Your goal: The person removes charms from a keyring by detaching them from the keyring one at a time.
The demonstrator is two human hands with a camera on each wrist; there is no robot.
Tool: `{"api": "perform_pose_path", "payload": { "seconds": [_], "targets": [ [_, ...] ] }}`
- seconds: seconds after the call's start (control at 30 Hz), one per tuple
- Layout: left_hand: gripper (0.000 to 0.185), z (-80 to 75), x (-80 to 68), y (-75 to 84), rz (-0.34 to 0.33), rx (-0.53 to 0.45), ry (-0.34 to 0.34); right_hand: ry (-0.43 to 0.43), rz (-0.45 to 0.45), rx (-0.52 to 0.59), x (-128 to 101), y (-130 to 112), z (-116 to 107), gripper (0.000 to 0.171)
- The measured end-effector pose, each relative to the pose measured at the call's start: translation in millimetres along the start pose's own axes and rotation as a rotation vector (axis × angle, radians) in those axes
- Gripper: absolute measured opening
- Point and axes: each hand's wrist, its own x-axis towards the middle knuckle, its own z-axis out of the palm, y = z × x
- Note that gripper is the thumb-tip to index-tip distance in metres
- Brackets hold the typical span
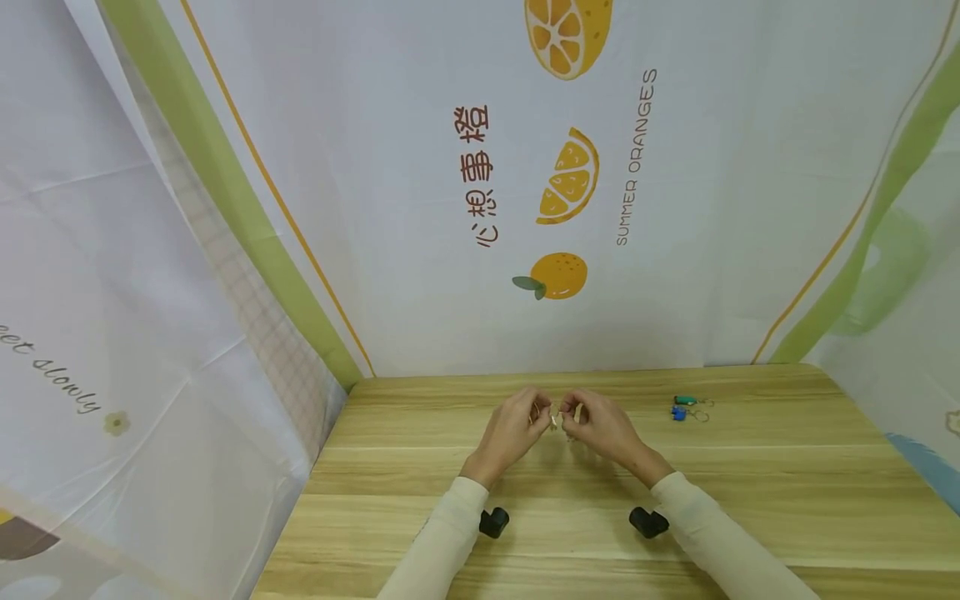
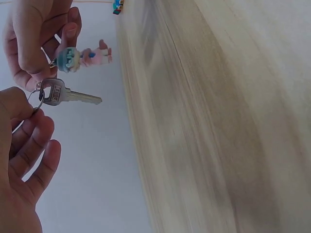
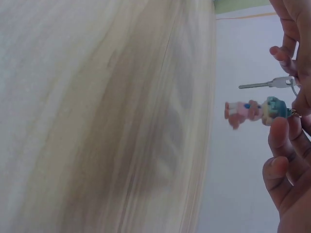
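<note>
Close together above the table, my left hand (image 1: 513, 429) and right hand (image 1: 600, 425) face each other fingertip to fingertip. Between my left thumb and fingers I pinch a metal key ring (image 2: 40, 101); from it a silver key (image 2: 57, 93) hangs downward. Right beside the ring, my right fingers pinch the top of a figurine keychain (image 3: 260, 110), a small pink and white figure with a teal head. The figure dangles below my right fingers, next to the key. My fingertips partly hide the point where ring and chain meet.
To the right on the wooden table (image 1: 420, 533) lie a green keychain (image 1: 685, 401) and a blue keychain (image 1: 678, 413), each with a metal ring. Black wrist mounts (image 1: 495, 522) show by the sleeves. A white printed curtain (image 1: 420, 317) hangs behind the table's far edge.
</note>
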Motion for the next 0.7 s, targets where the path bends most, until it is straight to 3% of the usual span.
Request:
{"api": "perform_pose_path", "payload": {
  "seconds": [0.37,0.7],
  "targets": [
    [0.008,0.2,0.6,-0.4,0.001,-0.003,0.02,-0.016,0.035,0.052,0.1,-2.2,-3.5,0.007],
    [0.007,0.0,0.4,1.0,0.003,-0.016,0.016,0.008,-0.029,0.056,-0.5,-0.5,-3.7,0.007]
  ]
}}
